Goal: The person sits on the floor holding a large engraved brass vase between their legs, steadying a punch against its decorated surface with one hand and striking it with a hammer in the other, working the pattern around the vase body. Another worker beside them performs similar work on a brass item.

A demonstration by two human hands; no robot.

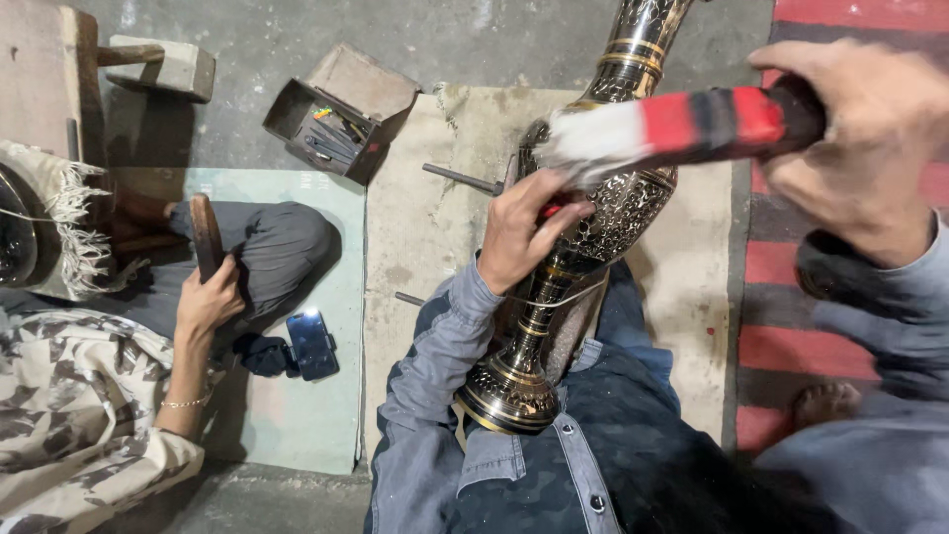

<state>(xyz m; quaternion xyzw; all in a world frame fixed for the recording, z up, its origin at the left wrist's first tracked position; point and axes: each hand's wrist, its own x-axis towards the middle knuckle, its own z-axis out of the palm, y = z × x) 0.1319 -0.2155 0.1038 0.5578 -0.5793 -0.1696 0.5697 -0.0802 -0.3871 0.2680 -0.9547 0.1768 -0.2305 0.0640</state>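
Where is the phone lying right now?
In the head view, the dark phone lies on the pale green mat, left of the person's left sleeve and beside the co-worker's knee.

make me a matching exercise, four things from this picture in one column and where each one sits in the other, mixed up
Things:
1. engraved brass vase
2. red, black and white mallet
3. dark phone
4. open tool box

Places:
A. on the pale green mat beside the co-worker's knee
B. raised in the right hand
C. on the concrete floor above the mats
D. lying across the person's lap, steadied by the left hand

Pairs: 1-D, 2-B, 3-A, 4-C
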